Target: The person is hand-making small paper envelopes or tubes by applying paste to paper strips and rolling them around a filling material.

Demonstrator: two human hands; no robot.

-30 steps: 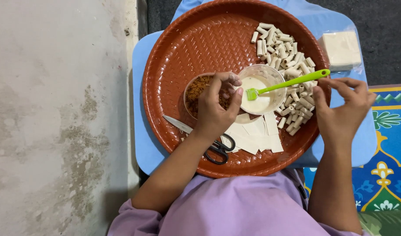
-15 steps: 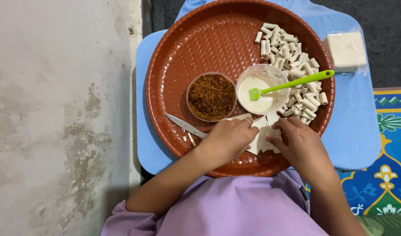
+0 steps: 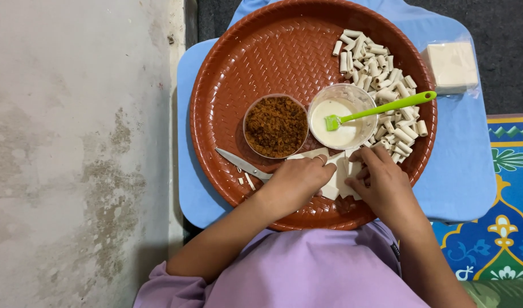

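Note:
My left hand [image 3: 298, 181] and my right hand [image 3: 385, 183] rest side by side on a small stack of pale square wrapper sheets [image 3: 336, 177] at the near edge of a round reddish-brown woven tray [image 3: 244, 63]. Fingers of both hands press and pinch the sheets. Just beyond them stand a clear bowl of brown crumbly filling [image 3: 275, 126] and a clear bowl of white liquid [image 3: 341, 117] with a green brush [image 3: 381, 108] lying in it. Scissors [image 3: 241, 164] lie left of my left hand, handles hidden beneath it. Several small pale rolled pieces [image 3: 381, 74] are piled at the tray's far right.
The tray sits on a low light-blue table [image 3: 466, 165]. A wrapped pack of pale sheets [image 3: 451, 67] lies at its far right corner. A rough concrete floor [image 3: 79, 148] lies on the left, a patterned blue mat [image 3: 509, 228] on the right.
My left hand left the filling bowl and my right hand let go of the brush; both came down onto the wrapper sheets at the tray's near edge.

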